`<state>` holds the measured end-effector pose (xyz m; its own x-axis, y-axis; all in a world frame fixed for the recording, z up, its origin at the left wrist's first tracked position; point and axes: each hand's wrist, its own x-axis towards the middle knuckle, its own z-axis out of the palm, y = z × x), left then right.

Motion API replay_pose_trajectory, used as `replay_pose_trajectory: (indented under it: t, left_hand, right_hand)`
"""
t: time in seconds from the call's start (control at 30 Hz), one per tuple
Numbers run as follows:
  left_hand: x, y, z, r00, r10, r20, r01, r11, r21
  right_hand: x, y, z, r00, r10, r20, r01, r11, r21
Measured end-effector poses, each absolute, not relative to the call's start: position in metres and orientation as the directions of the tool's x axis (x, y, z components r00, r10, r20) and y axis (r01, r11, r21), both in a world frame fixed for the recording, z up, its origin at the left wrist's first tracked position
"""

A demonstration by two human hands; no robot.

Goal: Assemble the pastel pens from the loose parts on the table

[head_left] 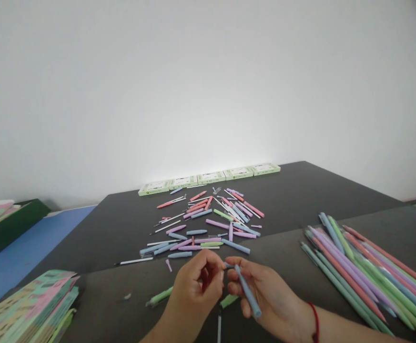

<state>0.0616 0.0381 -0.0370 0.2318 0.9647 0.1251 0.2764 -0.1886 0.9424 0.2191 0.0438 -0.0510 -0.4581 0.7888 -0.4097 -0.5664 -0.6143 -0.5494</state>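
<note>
My right hand (pixel 274 290) is closed around a light blue pen barrel (pixel 248 293), which slants down to the right across the fingers. My left hand (pixel 197 288) is curled in a pinch beside it, its fingertips almost meeting the right ones. A small blue piece (pixel 228 265) shows between the two hands; it seems to be in the left fingertips, though its kind is unclear. Under the hands lie a green pen part (pixel 229 300) and a white refill (pixel 219 326). Left of my left hand is another green pen part (pixel 160 296), partly hidden by it.
Loose pastel pen parts and white refills (pixel 136 261) spread over the black table (pixel 96 233). Assembled-looking pens (pixel 358 276) lie in a pile at right. Several flat green-white boxes (pixel 211 177) line the back edge. Printed cards (pixel 25 305) are stacked at front left, near a green bin (pixel 15 228).
</note>
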Motion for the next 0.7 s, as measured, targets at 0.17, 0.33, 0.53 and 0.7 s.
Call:
replay_pose_trajectory:
  t: [0.17,0.33,0.53,0.7]
  left_hand:
    - [0.067,0.026,-0.031,0.343,0.888,0.306,0.347,-0.423,0.837]
    - [0.073,0.017,-0.029,0.537,0.735,0.414,0.309,-0.628,0.714]
    - [0.079,0.021,-0.034,0.54,0.701,0.465,0.284,-0.672,0.683]
    - [0.076,0.021,-0.036,0.425,0.806,0.412,0.288,-0.552,0.782]
  right_hand:
    - [0.22,0.05,-0.058,-0.329,0.819,-0.47,-0.627,-0.561,-0.54]
    - [0.216,0.047,-0.053,-0.266,0.803,-0.533,-0.688,-0.545,-0.478]
    - [0.209,0.035,-0.052,-0.35,0.843,-0.409,-0.733,-0.519,-0.44]
    - [0.208,0.03,-0.057,-0.247,0.895,-0.373,-0.672,-0.435,-0.599]
